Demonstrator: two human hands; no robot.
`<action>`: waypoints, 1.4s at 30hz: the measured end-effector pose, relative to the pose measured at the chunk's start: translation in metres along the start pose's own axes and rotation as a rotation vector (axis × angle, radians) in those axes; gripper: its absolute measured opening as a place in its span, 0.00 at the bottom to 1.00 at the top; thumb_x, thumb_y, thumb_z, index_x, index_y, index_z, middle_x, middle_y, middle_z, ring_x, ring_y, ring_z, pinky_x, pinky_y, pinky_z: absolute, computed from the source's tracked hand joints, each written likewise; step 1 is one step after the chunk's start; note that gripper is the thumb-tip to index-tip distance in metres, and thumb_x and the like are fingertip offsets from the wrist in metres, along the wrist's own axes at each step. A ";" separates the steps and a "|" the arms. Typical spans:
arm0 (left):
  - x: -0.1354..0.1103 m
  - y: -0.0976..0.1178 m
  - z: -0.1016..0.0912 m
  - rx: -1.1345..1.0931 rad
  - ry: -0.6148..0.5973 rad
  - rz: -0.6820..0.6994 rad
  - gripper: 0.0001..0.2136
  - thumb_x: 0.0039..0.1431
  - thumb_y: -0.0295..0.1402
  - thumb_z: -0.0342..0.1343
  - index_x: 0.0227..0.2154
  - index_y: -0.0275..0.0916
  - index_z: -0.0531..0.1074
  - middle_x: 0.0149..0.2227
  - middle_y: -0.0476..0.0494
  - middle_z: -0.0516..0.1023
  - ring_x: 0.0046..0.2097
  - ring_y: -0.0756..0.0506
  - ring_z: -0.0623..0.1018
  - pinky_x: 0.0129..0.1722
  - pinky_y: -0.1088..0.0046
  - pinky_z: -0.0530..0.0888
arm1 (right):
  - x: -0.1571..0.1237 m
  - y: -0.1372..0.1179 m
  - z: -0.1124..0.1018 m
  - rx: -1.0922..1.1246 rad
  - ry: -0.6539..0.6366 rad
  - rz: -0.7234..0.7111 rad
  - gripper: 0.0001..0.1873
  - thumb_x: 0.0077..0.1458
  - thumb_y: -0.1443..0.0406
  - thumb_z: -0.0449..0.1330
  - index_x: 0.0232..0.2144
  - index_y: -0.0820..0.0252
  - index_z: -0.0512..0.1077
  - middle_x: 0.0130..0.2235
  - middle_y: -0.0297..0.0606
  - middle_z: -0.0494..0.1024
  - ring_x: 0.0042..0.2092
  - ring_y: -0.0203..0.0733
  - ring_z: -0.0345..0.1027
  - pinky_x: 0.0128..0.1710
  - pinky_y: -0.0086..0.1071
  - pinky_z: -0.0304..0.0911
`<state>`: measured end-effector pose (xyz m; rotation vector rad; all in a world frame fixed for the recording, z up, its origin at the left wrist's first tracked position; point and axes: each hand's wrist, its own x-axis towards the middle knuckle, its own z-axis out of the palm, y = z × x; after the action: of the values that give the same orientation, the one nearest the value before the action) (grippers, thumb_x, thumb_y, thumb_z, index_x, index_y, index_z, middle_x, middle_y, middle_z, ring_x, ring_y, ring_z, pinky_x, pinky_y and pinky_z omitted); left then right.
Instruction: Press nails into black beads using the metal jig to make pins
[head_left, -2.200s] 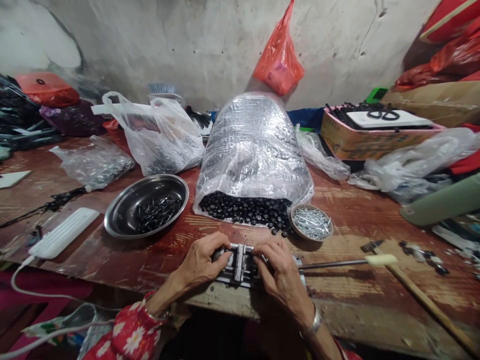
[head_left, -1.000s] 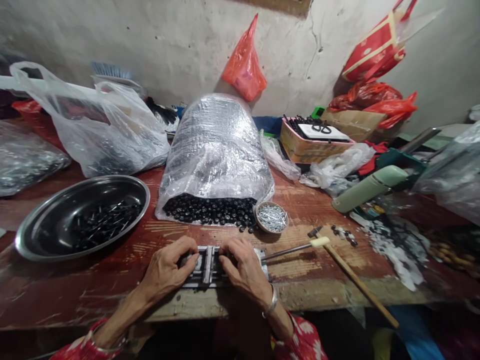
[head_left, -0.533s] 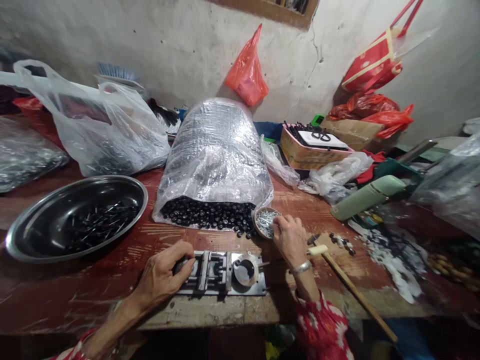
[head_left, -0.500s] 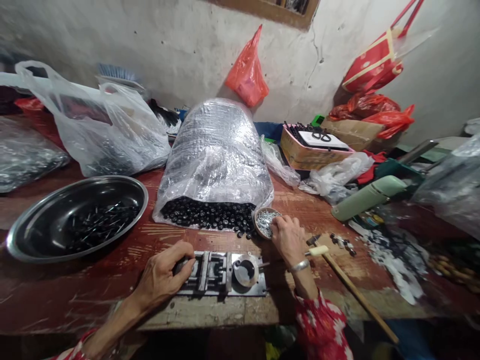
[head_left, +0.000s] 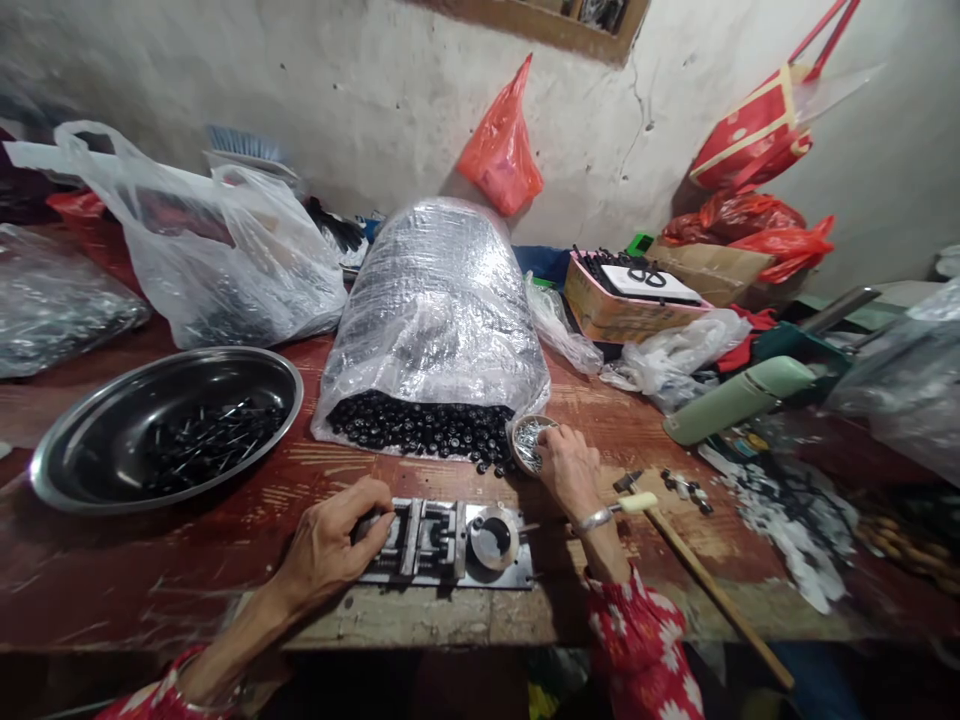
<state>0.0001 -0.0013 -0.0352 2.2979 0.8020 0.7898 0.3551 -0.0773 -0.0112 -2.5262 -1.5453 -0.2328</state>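
My left hand (head_left: 334, 535) is closed around the left end of a metal jig (head_left: 446, 560), thumb and fingers wrapped about a dark part mostly hidden by them. The jig lies near the table's front edge; it has crossbars and, at its right, a round metal ring (head_left: 493, 538). My right hand (head_left: 571, 468) reaches over a small round bowl (head_left: 516, 455) full of thin silvery metal pins (head_left: 529, 440). Its fingertips are pinched together among the pins, and what they hold is hidden. Black round parts (head_left: 427, 428) spill from a big clear plastic bag (head_left: 442, 310) behind the jig.
On the left, a steel basin (head_left: 56, 480) contains black parts with metal shafts. At right lie a hammer (head_left: 712, 580), a cream-handled tool (head_left: 637, 502) and a green bottle (head_left: 739, 400). White plastic bags (head_left: 247, 260) and a pink-edged box (head_left: 622, 315) stand further back.
My right hand has shifted slightly left, its fingers further into the bowl of pins. My left hand stays on the jig. The whole view has moved a little.
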 end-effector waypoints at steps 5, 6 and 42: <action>0.001 0.000 0.000 0.004 0.009 0.011 0.04 0.68 0.32 0.51 0.37 0.41 0.70 0.36 0.51 0.75 0.37 0.50 0.76 0.40 0.75 0.69 | 0.005 0.000 0.000 0.020 -0.004 -0.044 0.06 0.65 0.67 0.58 0.35 0.55 0.74 0.43 0.38 0.78 0.47 0.46 0.64 0.37 0.37 0.45; 0.001 0.000 0.001 0.003 0.010 0.012 0.04 0.68 0.32 0.51 0.37 0.41 0.70 0.36 0.51 0.75 0.37 0.50 0.76 0.40 0.75 0.69 | 0.007 0.000 0.000 0.024 0.001 -0.051 0.07 0.65 0.67 0.57 0.34 0.55 0.73 0.42 0.38 0.78 0.47 0.46 0.64 0.37 0.37 0.45; -0.002 0.000 0.001 -0.011 0.036 0.024 0.04 0.68 0.29 0.52 0.38 0.42 0.71 0.40 0.47 0.78 0.42 0.48 0.78 0.45 0.74 0.72 | -0.005 0.007 -0.003 0.044 0.070 -0.116 0.10 0.66 0.68 0.54 0.34 0.56 0.74 0.41 0.40 0.76 0.44 0.46 0.61 0.39 0.38 0.47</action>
<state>-0.0001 -0.0031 -0.0366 2.2931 0.7854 0.8462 0.3591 -0.0855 -0.0099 -2.3723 -1.6526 -0.2965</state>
